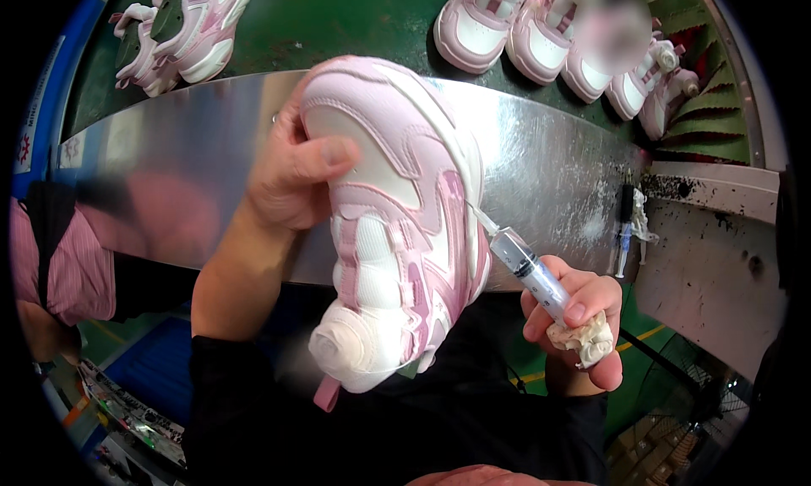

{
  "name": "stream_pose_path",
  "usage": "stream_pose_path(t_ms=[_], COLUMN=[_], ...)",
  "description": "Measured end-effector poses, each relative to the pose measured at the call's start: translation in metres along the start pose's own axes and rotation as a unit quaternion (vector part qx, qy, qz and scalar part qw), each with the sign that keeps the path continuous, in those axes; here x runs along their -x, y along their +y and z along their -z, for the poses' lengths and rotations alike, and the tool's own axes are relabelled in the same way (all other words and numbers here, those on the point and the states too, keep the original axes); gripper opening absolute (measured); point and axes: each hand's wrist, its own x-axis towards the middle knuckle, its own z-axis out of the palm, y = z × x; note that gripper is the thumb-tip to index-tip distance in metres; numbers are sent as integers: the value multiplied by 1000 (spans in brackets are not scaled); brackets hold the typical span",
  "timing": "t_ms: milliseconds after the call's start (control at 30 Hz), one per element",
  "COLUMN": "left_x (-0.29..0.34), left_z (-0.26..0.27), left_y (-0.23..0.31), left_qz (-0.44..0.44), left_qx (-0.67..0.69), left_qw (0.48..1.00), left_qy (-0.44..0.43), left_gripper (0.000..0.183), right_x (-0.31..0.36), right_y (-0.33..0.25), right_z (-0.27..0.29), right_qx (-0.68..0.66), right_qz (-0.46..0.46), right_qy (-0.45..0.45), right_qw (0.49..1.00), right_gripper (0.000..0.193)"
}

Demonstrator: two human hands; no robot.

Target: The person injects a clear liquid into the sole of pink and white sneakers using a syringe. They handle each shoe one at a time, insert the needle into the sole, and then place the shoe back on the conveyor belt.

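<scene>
My left hand point(300, 169) grips a pink and white sneaker point(397, 190) by the toe, thumb on its upper. The shoe is held up with its toe pointing away and its heel toward me. A cream-coloured wad point(340, 344) fills its opening. Closed around a clear syringe point(530, 270), my right hand point(591, 304) holds it at the shoe's right side. The needle tip is at the seam between upper and sole; whether it touches cannot be made out. Whitish crumpled material point(585, 341) covers the syringe's rear end, by my palm.
A shiny metal ledge point(541, 161) runs across in front of me. Beyond it, on a green surface point(338, 21), stand sneakers at left point(190, 38) and several more at right point(473, 30). Another syringe point(625, 241) lies at the ledge's right end. Someone in a pink striped garment point(80, 258) is at left.
</scene>
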Motion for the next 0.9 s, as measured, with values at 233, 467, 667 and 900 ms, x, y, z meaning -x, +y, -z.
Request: stream_pose_path(t_ms=[233, 467, 667, 900], left_x=[0, -6, -7, -11], left_z=[8, 10, 17, 19], left_y=[-4, -2, -4, -8], left_qz=[-7, 11, 35, 64], left_qx=[-2, 48, 50, 87], left_qw=[999, 997, 998, 994], left_qy=[34, -52, -24, -17], left_gripper=[45, 42, 39, 42], right_x=[19, 37, 45, 49], right_y=[0, 0, 3, 5], right_z=[4, 4, 6, 5], right_qx=[10, 8, 18, 28], right_qz=[-29, -38, -28, -13], right_qy=[-7, 1, -4, -12], right_qw=[999, 999, 999, 999], right_gripper=[72, 71, 70, 66])
